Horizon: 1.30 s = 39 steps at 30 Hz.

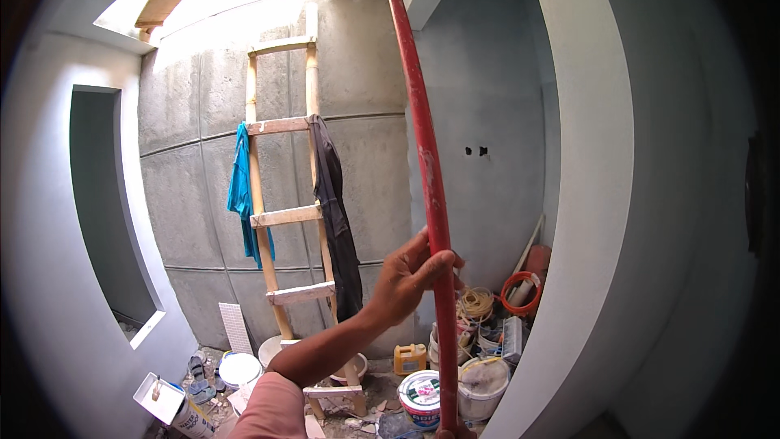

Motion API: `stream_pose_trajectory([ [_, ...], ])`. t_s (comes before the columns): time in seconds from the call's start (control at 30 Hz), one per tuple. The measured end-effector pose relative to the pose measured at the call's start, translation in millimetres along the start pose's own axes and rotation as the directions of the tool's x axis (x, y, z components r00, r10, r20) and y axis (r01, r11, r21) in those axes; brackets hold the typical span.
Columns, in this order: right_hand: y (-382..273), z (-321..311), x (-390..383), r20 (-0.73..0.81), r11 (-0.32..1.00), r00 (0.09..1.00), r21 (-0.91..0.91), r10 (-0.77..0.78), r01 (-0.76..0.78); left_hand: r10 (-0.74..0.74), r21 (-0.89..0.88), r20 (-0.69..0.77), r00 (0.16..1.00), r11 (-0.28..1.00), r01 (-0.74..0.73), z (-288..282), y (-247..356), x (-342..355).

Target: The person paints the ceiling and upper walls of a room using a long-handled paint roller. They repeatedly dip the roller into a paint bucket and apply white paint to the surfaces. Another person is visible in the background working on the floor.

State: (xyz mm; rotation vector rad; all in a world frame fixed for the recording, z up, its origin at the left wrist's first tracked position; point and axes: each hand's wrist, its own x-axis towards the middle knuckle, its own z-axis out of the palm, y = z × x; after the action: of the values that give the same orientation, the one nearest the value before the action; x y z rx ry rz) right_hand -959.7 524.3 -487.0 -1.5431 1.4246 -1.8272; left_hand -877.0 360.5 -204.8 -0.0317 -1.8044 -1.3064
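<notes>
My left hand [410, 276] is closed round a long red pole [425, 146], which rises almost upright, leaning slightly left, to the top edge of the view. My right hand [455, 432] shows only at the bottom edge, closed round the same pole lower down. Behind my left arm a wooden ladder [288, 216] leans against the grey concrete wall [187, 203], with a blue cloth [240, 179] and a dark cloth [333, 195] draped on it.
Buckets [483, 386], a yellow jerrycan [410, 358], coiled hoses [475, 302], sandals [197, 378] and a white tray [158, 397] crowd the rubble-strewn floor. A window opening [101, 203] is at left; a grey wall edge [593, 130] borders the right.
</notes>
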Motion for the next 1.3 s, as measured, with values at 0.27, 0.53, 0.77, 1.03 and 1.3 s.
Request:
stream_pose_trajectory([
  [0.27, 85, 27, 50, 0.136, 0.619, 0.884, 0.666, 0.448, -0.416, 0.066, -0.032, -0.03, 0.997, 0.997, -0.067, -32, -17, 45],
  [0.53, -26, 18, 136, 0.011, 0.991, 0.999, 0.126, 0.043, -0.044, 0.084, -0.028, -0.081, 0.993, 0.996, -0.086, -80, -44, 111],
  [0.77, -24, 37, 206, -0.016, 0.992, 0.995, 0.081, -0.094, 0.095, 0.075, 0.065, -0.138, 0.988, 0.996, -0.067, -129, -57, 167],
  [1.03, 6, 65, 291, 0.083, 0.987, 0.994, 0.137, 0.072, -0.083, 0.054, 0.066, -0.236, 0.97, 0.997, -0.039, -190, -78, 233],
  [1.3, -19, 66, 359, 0.162, 0.966, 0.983, 0.226, 0.091, -0.127, 0.074, 0.072, -0.348, 0.935, 0.996, -0.052, -226, -84, 294],
])
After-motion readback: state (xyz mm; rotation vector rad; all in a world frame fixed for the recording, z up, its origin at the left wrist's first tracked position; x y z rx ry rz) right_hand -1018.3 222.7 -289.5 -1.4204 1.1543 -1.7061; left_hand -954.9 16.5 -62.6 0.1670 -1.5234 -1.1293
